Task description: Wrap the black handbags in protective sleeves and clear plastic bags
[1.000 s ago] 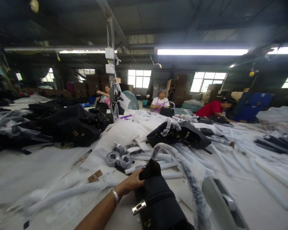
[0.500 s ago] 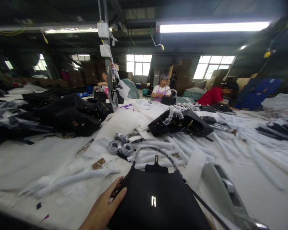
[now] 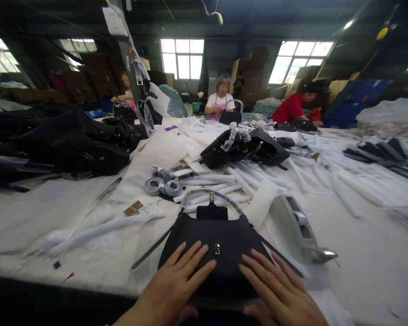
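A black handbag [image 3: 221, 235] with a small gold clasp lies flat on the white table [image 3: 360, 253] right in front of me. Its handle, wrapped in clear plastic, arches over the top. My left hand [image 3: 177, 285] rests flat on the bag's lower left, fingers spread. On the lower right of the bag lies my right hand [image 3: 279, 290], also flat with the fingers apart. Neither hand grips anything.
A grey tape dispenser [image 3: 297, 226] stands just right of the bag. Grey rolls [image 3: 163, 185], white foam tubes [image 3: 98, 231] and white sheets lie behind. Another black bag [image 3: 245, 151] and a heap of black bags [image 3: 71, 145] sit farther back. Three people work at the far side.
The bag went from held up on end to lying flat on the table. My right hand came into view and both hands now press flat on it. The view has tilted down.
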The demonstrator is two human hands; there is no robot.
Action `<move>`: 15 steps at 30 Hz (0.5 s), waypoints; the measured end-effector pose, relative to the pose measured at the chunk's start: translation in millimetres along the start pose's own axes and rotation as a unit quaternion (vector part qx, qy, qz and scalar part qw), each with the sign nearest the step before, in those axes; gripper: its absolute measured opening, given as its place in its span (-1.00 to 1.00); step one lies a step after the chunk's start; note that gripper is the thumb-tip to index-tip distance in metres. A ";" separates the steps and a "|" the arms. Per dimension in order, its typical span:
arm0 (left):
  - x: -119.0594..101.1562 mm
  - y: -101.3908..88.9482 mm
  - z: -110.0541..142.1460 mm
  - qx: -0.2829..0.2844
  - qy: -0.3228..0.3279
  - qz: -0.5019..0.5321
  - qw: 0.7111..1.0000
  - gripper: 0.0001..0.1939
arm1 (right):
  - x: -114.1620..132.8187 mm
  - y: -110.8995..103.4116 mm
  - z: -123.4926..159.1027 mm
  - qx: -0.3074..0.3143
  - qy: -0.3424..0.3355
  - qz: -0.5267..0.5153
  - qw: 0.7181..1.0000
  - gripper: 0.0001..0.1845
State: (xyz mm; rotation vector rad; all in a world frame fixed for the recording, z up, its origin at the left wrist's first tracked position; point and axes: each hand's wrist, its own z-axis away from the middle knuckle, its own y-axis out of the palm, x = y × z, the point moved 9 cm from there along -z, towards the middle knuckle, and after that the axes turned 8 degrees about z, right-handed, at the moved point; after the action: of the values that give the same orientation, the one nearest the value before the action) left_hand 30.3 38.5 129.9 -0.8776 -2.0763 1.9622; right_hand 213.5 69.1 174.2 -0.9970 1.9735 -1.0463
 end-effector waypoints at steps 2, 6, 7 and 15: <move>0.7 3.1 -8.6 0.034 -0.023 0.004 0.999 0.05 | 5.3 23.3 -21.6 0.060 0.000 0.003 0.998 -0.14; 8.0 1.7 -11.9 0.011 -0.008 -0.010 1.000 -0.18 | 1.0 63.1 -34.5 0.133 0.039 -0.036 0.990 0.03; 12.3 4.4 -10.6 -0.004 -0.001 -0.017 1.000 -0.24 | -0.1 70.8 -33.5 0.138 0.042 -0.036 0.989 0.00; 43.6 55.0 5.0 -0.099 0.039 -0.047 0.993 -0.42 | 11.8 116.3 -13.4 0.089 0.003 0.063 0.994 -0.20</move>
State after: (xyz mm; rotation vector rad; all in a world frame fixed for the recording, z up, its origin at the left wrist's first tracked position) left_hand 9.0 54.7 64.9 -0.8584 -2.2497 1.6702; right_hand 161.1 108.3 76.3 -0.7646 1.8834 -1.1343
